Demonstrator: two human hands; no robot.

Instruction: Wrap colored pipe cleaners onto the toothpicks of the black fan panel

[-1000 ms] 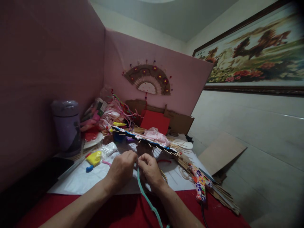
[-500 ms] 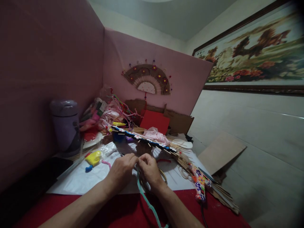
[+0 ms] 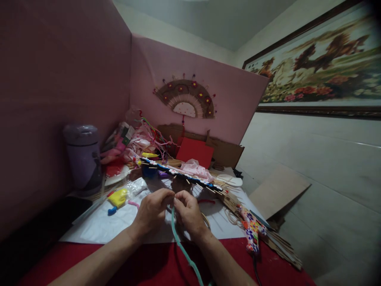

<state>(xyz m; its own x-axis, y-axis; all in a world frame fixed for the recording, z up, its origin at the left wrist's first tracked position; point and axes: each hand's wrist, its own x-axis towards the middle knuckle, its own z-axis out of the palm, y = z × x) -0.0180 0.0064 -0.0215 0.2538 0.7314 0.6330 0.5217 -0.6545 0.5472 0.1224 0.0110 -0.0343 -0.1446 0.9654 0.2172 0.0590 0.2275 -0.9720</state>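
A long teal pipe cleaner [image 3: 180, 245] hangs from between my fingertips and curves down to the lower edge of the view. My left hand [image 3: 151, 211] is closed in a pinch at its upper end. Right beside it, my right hand [image 3: 189, 214] pinches the same end, the fingertips of both hands almost meeting. The tip itself is hidden by my fingers. Just past the right hand, part of a gold-coloured curved edge [image 3: 206, 219] shows; the rest is covered. Behind both hands stands a dark fan-like strip [image 3: 181, 174] with white and blue trim and thin sticks.
A flower-patterned glue gun [image 3: 253, 232] lies at the right with its cord. On the left are a lilac tumbler [image 3: 84, 161] and a yellow clay packet [image 3: 118, 197]. White paper [image 3: 98, 230] covers part of the red cloth [image 3: 143, 262]. A decorated fan [image 3: 186, 97] hangs behind.
My hands have shifted slightly, with the fingertips rising a little at the pipe cleaner's upper end. The teal strand hangs a bit straighter. Nothing else has visibly moved.
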